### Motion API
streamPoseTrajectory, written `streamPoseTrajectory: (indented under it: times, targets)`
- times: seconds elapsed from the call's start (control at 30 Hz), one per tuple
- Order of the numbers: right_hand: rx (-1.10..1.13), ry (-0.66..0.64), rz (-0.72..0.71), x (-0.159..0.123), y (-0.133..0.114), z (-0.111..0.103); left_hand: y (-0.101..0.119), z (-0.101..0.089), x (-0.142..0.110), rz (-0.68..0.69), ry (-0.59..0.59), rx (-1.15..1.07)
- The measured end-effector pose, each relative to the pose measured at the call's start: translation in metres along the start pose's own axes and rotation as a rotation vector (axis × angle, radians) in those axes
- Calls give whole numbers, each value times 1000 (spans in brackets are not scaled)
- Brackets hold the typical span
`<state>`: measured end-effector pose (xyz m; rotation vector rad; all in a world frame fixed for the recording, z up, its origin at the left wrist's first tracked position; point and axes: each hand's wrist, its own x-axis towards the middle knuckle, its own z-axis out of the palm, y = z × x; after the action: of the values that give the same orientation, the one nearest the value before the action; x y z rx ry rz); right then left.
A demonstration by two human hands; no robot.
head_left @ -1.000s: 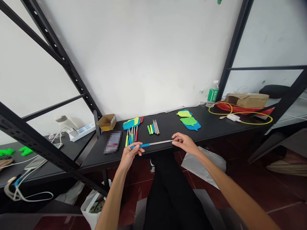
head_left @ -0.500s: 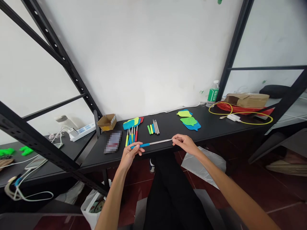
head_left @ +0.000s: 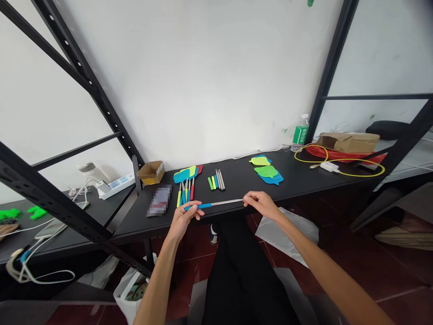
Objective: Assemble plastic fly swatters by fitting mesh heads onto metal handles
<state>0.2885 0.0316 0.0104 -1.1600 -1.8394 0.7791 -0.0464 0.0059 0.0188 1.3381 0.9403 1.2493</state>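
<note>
I hold a thin metal rod with a blue grip (head_left: pixel 216 203) level over the near edge of the black table (head_left: pixel 304 180). My left hand (head_left: pixel 184 216) is closed round the blue grip end. My right hand (head_left: pixel 260 204) pinches the bare metal tip. Behind the rod lie finished fly swatters (head_left: pixel 186 178) with blue, yellow and red heads, loose green, yellow and blue grips with metal rods (head_left: pixel 215 181), and a small pile of swatter heads (head_left: pixel 267 169) in yellow, green and blue.
A small cardboard box (head_left: pixel 150 172) and a blurred flat packet (head_left: pixel 159 201) sit at the table's left. A water bottle (head_left: pixel 300 132), yellow cable (head_left: pixel 338 163) and brown bag (head_left: pixel 348 141) lie to the right. Black rack beams cross on both sides. A white plastic bag (head_left: pixel 287 230) lies on the floor.
</note>
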Motion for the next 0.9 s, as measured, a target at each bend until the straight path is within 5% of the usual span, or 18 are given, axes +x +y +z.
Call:
streamPoseTrajectory:
  times: [0.9]
  targets:
    - [-11,-28,-25,1,4,0,-2,-2,1,0,-23,22]
